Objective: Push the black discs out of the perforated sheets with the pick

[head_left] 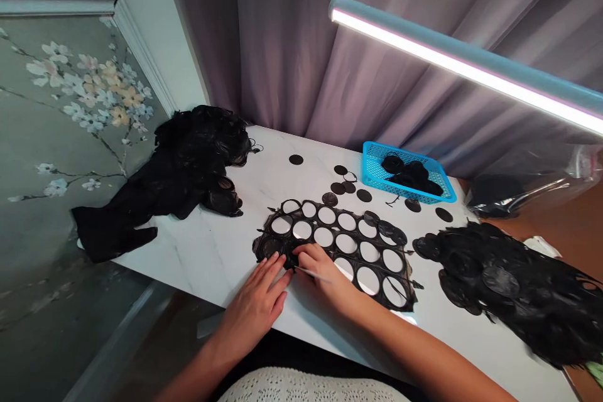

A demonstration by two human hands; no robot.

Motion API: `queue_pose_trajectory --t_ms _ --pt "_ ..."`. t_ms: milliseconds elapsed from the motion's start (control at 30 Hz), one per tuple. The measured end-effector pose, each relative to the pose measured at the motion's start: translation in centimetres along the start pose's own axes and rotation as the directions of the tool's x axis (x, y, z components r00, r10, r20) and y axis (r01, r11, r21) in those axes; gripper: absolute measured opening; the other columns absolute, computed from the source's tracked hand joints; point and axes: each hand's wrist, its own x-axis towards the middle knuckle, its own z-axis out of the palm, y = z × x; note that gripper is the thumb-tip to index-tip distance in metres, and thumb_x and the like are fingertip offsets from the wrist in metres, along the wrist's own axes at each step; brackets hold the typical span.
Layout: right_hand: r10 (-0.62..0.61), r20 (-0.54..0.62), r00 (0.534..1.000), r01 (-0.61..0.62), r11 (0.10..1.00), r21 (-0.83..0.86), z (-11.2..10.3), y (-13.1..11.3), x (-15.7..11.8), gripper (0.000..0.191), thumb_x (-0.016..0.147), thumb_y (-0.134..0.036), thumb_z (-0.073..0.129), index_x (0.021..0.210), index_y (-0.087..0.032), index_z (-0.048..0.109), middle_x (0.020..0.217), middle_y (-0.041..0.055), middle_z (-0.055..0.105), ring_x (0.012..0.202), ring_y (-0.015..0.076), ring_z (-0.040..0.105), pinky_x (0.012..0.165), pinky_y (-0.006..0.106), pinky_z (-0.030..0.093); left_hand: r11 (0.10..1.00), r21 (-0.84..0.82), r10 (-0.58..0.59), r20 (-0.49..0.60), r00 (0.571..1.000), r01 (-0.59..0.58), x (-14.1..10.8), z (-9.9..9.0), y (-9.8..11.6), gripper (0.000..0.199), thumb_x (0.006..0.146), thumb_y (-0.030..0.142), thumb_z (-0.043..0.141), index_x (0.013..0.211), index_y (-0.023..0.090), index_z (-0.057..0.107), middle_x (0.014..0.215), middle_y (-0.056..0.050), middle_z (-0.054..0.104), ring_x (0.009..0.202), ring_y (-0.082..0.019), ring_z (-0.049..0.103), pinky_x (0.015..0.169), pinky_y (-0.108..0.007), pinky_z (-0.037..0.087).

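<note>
Our left hand (252, 308) lies at about 6 o'clock, its fingers (271, 276) open and spread, with the tips pressing on the lower-left edge of a black perforated sheet (335, 230). The flat hand seems placed to pin the thin sheet against the tabletop (188, 257), so it cannot slide. Just beside it, our right hand (325, 279) has its fingers closed and angled down, and a thin pale stick (315, 276) runs out from under them. The grip itself is partly hidden, but the stick's far end appears to sit low, at the sheet's edge, where the two hands almost meet.

The sheet lies flat at the middle of the tabletop, a little toward 6 o'clock. Rows of round holes show white through it, its edges are ragged, and a few holes at its upper right are filled by black discs (371, 218). Loose black discs (330, 199) lie scattered at 12 o'clock, between the sheet and a blue plastic basket (372, 154) at about 1 o'clock, which gathers a pile of black pieces (405, 173) in one spot. Crumpled heaps of the same punched black material sit well apart at 10 o'clock (188, 163) and 3 o'clock (513, 289), leaving room around the hands.
</note>
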Motion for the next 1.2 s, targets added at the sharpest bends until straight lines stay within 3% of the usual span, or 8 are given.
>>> queue_pose_trajectory --t_ms 133,233,300,400,567,700,967,1200 --pt "-0.054 0.003 0.999 0.053 0.983 -0.177 -0.2 0.1 0.2 0.014 0.089 -0.01 0.049 0.094 -0.021 0.054 0.106 0.0093 0.059 0.098 0.0237 0.054 0.086 0.038 0.049 1.0 0.002 0.015 -0.005 1.0 -0.015 0.1 0.0 0.0 0.038 0.095 0.017 0.046 0.132 0.02 0.054 0.141 -0.009 0.052 0.135 -0.027 0.044 0.107 -0.047 0.044" --pt "0.074 -0.192 0.979 -0.113 0.973 -0.2 -3.4 2.1 1.8 0.016 0.093 -0.014 0.039 0.096 -0.02 0.054 0.092 0.008 0.059 0.085 0.0223 0.053 0.076 0.035 0.048 1.0 0.019 0.022 -0.019 1.0 -0.022 0.1 0.2 0.0 0.036 0.094 0.015 0.046 0.129 0.019 0.057 0.139 -0.009 0.054 0.134 -0.028 0.045 0.106 -0.047 0.044" --pt "0.135 -0.382 0.914 -0.224 0.954 -0.197 -5.9 3.6 3.3 0.019 0.094 -0.017 0.035 0.095 -0.019 0.054 0.089 0.0088 0.06 0.083 0.0225 0.054 0.075 0.035 0.046 0.999 0.025 0.029 -0.031 0.999 -0.028 0.0 0.3 0.1 0.037 0.094 0.014 0.046 0.129 0.018 0.057 0.139 -0.009 0.054 0.133 -0.028 0.045 0.106 -0.047 0.045" --pt "0.134 -0.482 0.866 -0.237 0.958 -0.159 -7.8 4.4 5.3 0.016 0.093 -0.019 0.038 0.094 -0.02 0.054 0.092 0.0091 0.063 0.084 0.0219 0.056 0.076 0.034 0.044 0.999 0.022 0.038 -0.04 0.998 -0.038 -0.1 0.2 0.2 0.037 0.094 0.015 0.047 0.129 0.018 0.056 0.139 -0.009 0.054 0.134 -0.028 0.045 0.105 -0.047 0.046" --pt "0.034 -0.162 0.986 -0.032 0.999 0.012 -3.7 1.4 6.6 0.016 0.09 -0.012 0.042 0.092 -0.02 0.056 0.089 0.0057 0.064 0.081 0.0181 0.058 0.073 0.029 0.045 0.999 -0.034 -0.023 -0.064 0.998 0.021 -1.0 -0.7 0.0 0.039 0.095 0.018 0.047 0.133 0.02 0.053 0.141 -0.009 0.052 0.135 -0.026 0.043 0.107 -0.044 0.045" --pt "-0.005 0.011 1.0 0.004 0.988 0.156 -0.1 -0.3 6.0 0.014 0.09 -0.011 0.045 0.092 -0.02 0.056 0.083 0.0033 0.061 0.075 0.0162 0.056 0.068 0.027 0.043 0.987 -0.026 -0.16 -0.122 0.98 0.158 -2.0 -0.9 -1.0 0.039 0.096 0.021 0.048 0.135 0.017 0.051 0.137 -0.012 0.054 0.131 -0.027 0.047 0.105 -0.044 0.047" --pt "-0.019 0.073 0.997 -0.008 0.938 0.346 0.2 -0.3 5.4 0.016 0.086 -0.01 0.055 0.078 -0.02 0.047 0.099 0.0054 0.059 0.088 0.0176 0.054 0.077 0.03 0.043 0.99 -0.02 -0.138 -0.06 0.989 0.137 -2.5 -1.0 -2.1 0.039 0.096 0.021 0.048 0.134 0.017 0.051 0.14 -0.009 0.053 0.133 -0.025 0.045 0.107 -0.044 0.045" --pt "0.021 0.086 0.996 -0.05 0.937 0.345 0.7 -0.3 5.2 0.017 0.086 -0.011 0.056 0.075 -0.02 0.048 0.102 0.0059 0.057 0.091 0.0181 0.052 0.078 0.031 0.043 0.992 0.009 -0.125 -0.07 0.99 0.126 -2.4 -1.0 -2.1 0.038 0.095 0.019 0.046 0.133 0.017 0.053 0.137 -0.01 0.055 0.131 -0.026 0.047 0.104 -0.044 0.047"
